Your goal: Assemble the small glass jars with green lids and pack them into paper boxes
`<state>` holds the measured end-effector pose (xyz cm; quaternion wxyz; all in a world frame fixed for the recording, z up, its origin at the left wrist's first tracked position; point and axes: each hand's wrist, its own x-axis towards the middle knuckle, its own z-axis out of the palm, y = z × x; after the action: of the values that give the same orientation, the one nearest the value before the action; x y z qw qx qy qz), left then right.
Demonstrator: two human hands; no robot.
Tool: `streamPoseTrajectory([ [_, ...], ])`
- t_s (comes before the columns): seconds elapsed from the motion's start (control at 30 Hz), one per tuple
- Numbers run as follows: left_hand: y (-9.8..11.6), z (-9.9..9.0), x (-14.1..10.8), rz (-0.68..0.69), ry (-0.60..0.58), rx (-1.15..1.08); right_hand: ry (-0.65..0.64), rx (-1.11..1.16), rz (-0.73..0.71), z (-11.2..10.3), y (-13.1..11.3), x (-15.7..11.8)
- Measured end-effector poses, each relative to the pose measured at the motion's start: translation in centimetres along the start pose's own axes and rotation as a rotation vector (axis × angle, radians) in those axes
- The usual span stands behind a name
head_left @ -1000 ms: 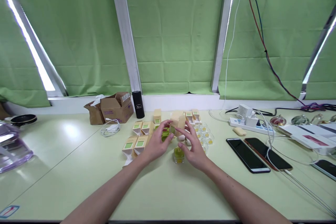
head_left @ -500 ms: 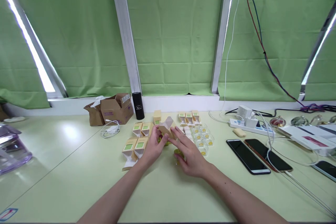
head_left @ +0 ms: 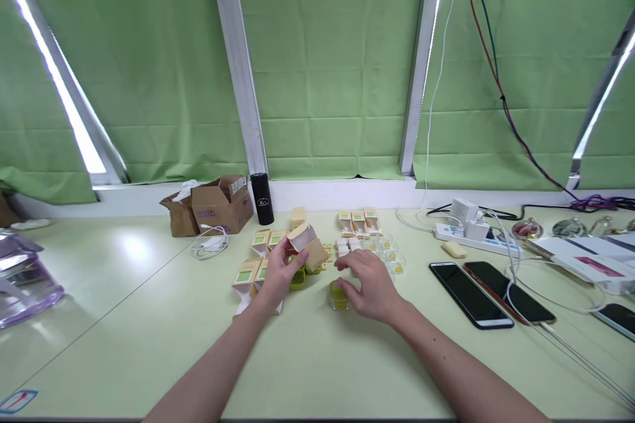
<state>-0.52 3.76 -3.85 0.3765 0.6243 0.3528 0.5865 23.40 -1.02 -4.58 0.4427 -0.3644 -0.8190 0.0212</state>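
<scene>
My left hand (head_left: 284, 272) grips a small cream paper box (head_left: 315, 252), tilted, with its opened end facing up and left. Beside a clear jar with a green lid (head_left: 339, 296), my right hand (head_left: 371, 285) is open, fingers bent and apart; its thumb is close to the lid, and I cannot tell if they touch. Green pieces (head_left: 297, 279) lie just below the held box, partly hidden by it and my left hand. Several cream boxes with green labels (head_left: 247, 275) stand left of my left hand, their flaps open. Clear containers with yellow centres (head_left: 391, 256) sit behind my right hand.
Three more boxes (head_left: 358, 223) stand at the back, near small white blocks (head_left: 342, 246). Phones (head_left: 471, 294), a power strip (head_left: 479, 238) and loose cables occupy the right side. A brown carton (head_left: 221, 205) and a black cylinder (head_left: 261, 199) stand at the back left.
My right hand has left the cream box and moved right, beside the green-lidded jar. The box has turned in my left hand, its opened end now pointing more to the left.
</scene>
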Motion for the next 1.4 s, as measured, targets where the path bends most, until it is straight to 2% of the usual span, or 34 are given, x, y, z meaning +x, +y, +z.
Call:
streamPoseTrajectory([
  [0.1, 0.0, -0.4, 0.0, -0.004, -0.044, 0.014, -0.178, -0.122, -0.010, -0.5, 0.0, 0.2],
  [0.17, 0.3, -0.4, -0.1, 0.010, -0.095, 0.042, -0.247, -0.175, -0.034, -0.6, 0.0, 0.3],
  [0.37, 1.2, -0.6, -0.6, 0.036, -0.317, 0.237, -0.323, -0.343, 0.049, -1.3, 0.2, 0.7],
  [0.53, 2.0, -0.5, -1.0, -0.010, -0.419, 0.528, -0.412, -0.433, 0.165, -2.2, 0.0, 1.2],
  [0.7, 2.3, -0.3, -1.2, 0.010, -0.510, 0.641, -0.427, -0.444, 0.187, -2.2, -0.2, 1.3],
  [0.83, 1.9, -0.5, -1.3, 0.036, -0.541, 0.574, -0.421, -0.431, 0.180, -2.1, -0.1, 1.2],
  [0.97, 2.1, -0.6, -1.2, 0.232, -0.521, 0.391, -0.414, -0.425, 0.183, -2.1, 0.0, 1.2],
  [1.03, 2.4, -0.6, -1.2, 0.298, -0.519, 0.381, -0.417, -0.425, 0.185, -2.1, 0.0, 1.2],
  [1.2, 2.6, -0.4, -1.4, 0.262, -0.545, 0.462, -0.414, -0.431, 0.183, -2.1, -0.1, 1.2],
  [1.4, 1.7, -0.8, -1.2, 0.278, -0.561, 0.551, -0.428, -0.424, 0.189, -2.2, -0.1, 1.3],
])
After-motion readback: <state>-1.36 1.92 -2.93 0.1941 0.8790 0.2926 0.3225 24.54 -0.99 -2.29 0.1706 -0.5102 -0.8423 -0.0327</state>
